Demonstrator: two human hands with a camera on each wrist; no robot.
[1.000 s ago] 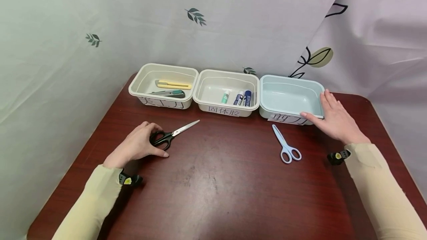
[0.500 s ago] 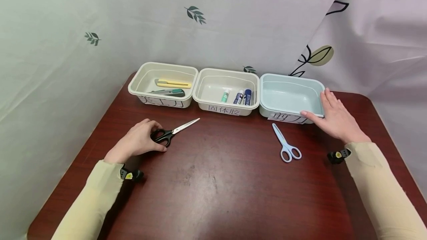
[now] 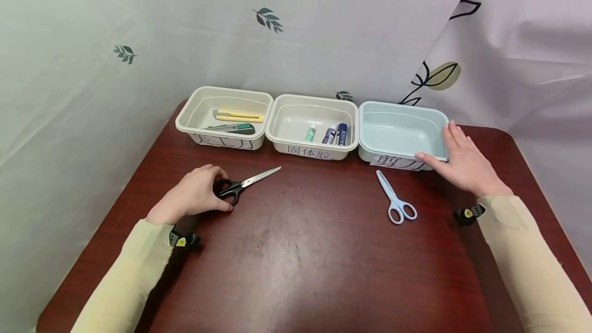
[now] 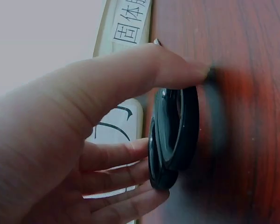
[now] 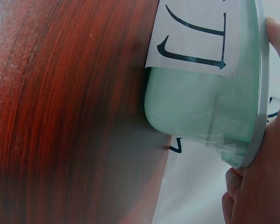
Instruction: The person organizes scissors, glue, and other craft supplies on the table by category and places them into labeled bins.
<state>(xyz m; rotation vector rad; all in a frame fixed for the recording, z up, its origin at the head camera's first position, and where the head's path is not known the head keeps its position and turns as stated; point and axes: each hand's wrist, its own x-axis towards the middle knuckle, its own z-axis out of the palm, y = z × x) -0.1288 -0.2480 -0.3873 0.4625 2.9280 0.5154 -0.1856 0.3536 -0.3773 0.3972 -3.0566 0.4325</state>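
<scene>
Black-handled scissors [image 3: 233, 187] lie at the left of the table, their metal blades angled up to the right in the head view. My left hand [image 3: 196, 193] pinches their handles between thumb and fingers; the left wrist view shows the black handle loops [image 4: 172, 130] tipped on edge between them. My right hand [image 3: 470, 162] rests with extended fingers on the right rim of a light blue plastic box [image 3: 403, 108], the thumb along its front corner. Below that box lie light blue scissors [image 3: 395, 198], touched by neither hand.
Left of the blue box stand two cream boxes in a row. One [image 3: 309, 99] holds several glue sticks; the other [image 3: 231, 92] holds a yellow utility knife [image 3: 239, 116] and a green-grey one [image 3: 233, 128]. Paper labels mark the fronts. A patterned curtain [image 3: 185, 24] hangs behind the table.
The left thumb has drawn in against the black scissors' handles, and the scissors have shifted slightly to the right with the hand. My right hand stays on the blue box.
</scene>
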